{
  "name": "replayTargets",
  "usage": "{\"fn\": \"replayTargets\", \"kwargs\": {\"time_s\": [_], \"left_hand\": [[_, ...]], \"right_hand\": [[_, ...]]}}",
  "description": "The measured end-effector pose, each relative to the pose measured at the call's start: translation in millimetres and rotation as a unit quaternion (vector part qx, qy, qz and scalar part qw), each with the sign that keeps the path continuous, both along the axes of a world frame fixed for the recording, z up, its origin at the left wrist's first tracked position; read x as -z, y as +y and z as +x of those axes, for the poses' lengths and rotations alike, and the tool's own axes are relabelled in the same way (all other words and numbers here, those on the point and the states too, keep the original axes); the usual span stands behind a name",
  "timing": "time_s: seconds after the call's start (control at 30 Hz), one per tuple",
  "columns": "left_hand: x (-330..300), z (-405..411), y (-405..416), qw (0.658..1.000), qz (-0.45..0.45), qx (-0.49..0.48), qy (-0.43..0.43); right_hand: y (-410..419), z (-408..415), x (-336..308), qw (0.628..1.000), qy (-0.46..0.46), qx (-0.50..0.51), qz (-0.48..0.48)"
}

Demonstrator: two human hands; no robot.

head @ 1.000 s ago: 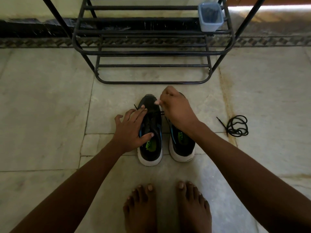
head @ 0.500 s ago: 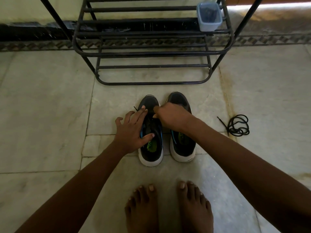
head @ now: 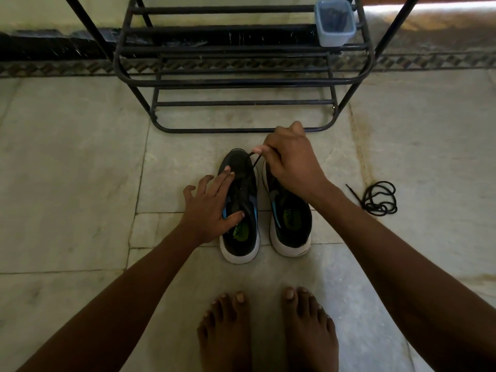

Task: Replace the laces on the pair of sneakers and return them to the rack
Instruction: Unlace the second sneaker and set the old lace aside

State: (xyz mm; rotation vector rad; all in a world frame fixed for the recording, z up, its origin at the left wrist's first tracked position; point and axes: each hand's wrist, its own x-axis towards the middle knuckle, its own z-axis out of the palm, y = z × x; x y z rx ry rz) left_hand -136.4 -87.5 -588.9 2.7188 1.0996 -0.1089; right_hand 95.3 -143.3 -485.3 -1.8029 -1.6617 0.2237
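Landmark: rack (head: 241, 81), standing on the floor (head: 80, 170) against the wall. Tub (head: 335, 21) on the rack's upper shelf, right end. Pair of sneakers just in front of the rack, side by side: left sneaker (head: 241, 237), right sneaker (head: 291, 226). Loose lace (head: 379, 198) coiled on the floor, front-right of the rack, apart from the pair. Bare feet (head: 268, 331) farther out from the rack, behind the heels.

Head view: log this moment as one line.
left hand steadies left sneaker | right hand pinches lace, pulled up | right sneaker beside | loose lace on floor | rack behind
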Motion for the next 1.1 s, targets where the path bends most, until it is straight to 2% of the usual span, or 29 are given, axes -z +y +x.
{"fn": "replayTargets", "kwargs": {"time_s": [0.2,0.57,0.77,0.8,0.87,0.97,1.03,1.1], "left_hand": [[-0.4,0.5,-0.7,1.0,-0.005,0.005,-0.019],[-0.2,1.4,-1.9,0.999,-0.004,0.008,-0.033],[1.5,0.2,-1.7,0.999,-0.011,0.001,-0.038],[1.9,0.0,-1.9,0.999,-0.011,0.001,-0.039],[1.8,0.0,-2.4,0.999,-0.009,0.001,-0.039],[2.0,-1.1,-1.7,0.999,-0.011,0.001,-0.033],[1.2,-2.6,-1.5,0.999,-0.005,0.003,-0.037],[0.7,-3.5,-0.4,0.999,0.001,0.005,-0.041]], "right_hand": [[-4.2,-5.0,16.0,0.996,0.082,0.032,0.021],[11.2,-16.2,33.0,0.986,0.127,0.094,0.048],[19.5,-25.5,25.9,0.987,0.122,0.041,0.093],[20.0,-30.3,22.8,0.985,0.145,0.042,0.083],[19.6,-38.9,17.1,0.966,0.248,0.048,0.045],[19.6,-45.4,13.8,0.901,0.432,0.026,-0.015],[22.0,-44.8,13.4,0.881,0.471,0.018,-0.041],[23.4,-41.8,14.5,0.877,0.477,0.022,-0.054]]}}
